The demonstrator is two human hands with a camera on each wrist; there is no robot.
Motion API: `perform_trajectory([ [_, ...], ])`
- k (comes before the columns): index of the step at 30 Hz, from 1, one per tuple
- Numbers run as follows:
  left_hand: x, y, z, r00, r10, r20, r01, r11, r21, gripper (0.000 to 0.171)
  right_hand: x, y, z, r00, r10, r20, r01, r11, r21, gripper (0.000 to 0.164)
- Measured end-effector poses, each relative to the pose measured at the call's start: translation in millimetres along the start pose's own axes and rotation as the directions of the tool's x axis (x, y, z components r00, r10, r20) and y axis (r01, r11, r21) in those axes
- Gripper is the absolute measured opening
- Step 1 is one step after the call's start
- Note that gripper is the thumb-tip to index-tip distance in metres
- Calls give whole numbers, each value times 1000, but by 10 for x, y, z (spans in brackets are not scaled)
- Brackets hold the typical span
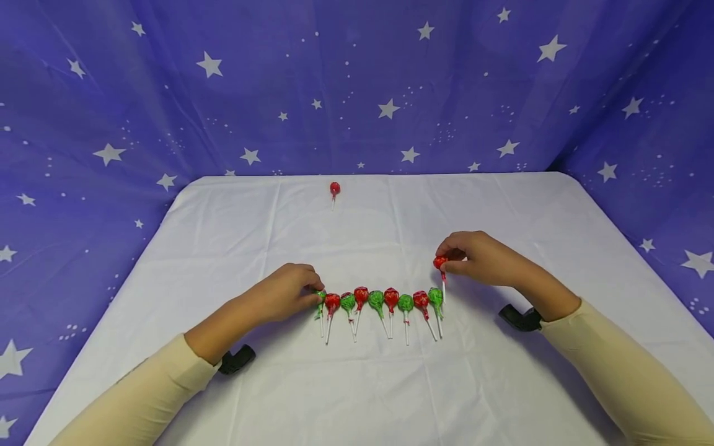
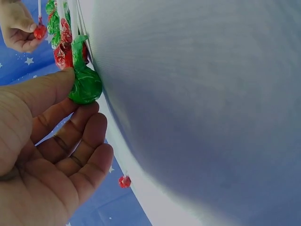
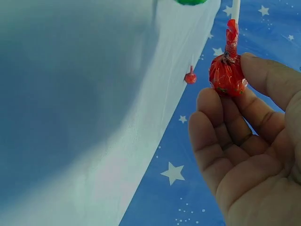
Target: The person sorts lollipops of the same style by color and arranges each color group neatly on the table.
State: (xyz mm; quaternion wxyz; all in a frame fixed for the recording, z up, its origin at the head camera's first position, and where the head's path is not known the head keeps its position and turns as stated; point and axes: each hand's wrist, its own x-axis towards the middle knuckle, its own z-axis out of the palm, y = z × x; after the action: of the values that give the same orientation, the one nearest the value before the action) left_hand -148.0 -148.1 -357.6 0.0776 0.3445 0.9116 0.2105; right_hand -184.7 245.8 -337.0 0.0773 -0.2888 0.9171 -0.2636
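Note:
Several red and green wrapped lollipops lie side by side in a row, sticks toward the person, colours alternating. At the row's left end my left hand (image 1: pixel 287 291) pinches the head of a green lollipop (image 2: pixel 86 85) between thumb and fingers; a red lollipop (image 1: pixel 332 302) lies right beside it. My right hand (image 1: pixel 474 257) holds a red lollipop (image 3: pixel 227 75) by its head, thumb against fingertips, stick pointing toward the person. That lollipop is just above and right of the green lollipop (image 1: pixel 436 296) at the row's right end.
Another red lollipop (image 1: pixel 334 188) lies alone near the far edge of the white-covered table (image 1: pixel 223 229). Behind the table and at its sides hangs a blue cloth (image 1: pixel 346 80) with white stars. Black wrist mounts (image 1: pixel 520 318) sit under both forearms.

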Motion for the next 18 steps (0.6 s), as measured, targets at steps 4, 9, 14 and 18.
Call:
perform_trajectory([
  [4,6,-15,7,1000,4,1,-4,1000,-3,11,111,19,-5,1000,-4,-7,4,1000,6,14],
  [9,16,-17,7,1000,-5,8,5,1000,-17,12,237,42,-40,1000,-14,8,14,1000,10,12],
  [14,20,-14,-1,1000,-30,7,30,999,-35,12,379,40,-90,999,-36,26,36,999,10,11],
  [18,19,-33,-1,1000,-28,7,28,998,-50,12,526,50,-103,998,-53,35,52,998,16,12],
])
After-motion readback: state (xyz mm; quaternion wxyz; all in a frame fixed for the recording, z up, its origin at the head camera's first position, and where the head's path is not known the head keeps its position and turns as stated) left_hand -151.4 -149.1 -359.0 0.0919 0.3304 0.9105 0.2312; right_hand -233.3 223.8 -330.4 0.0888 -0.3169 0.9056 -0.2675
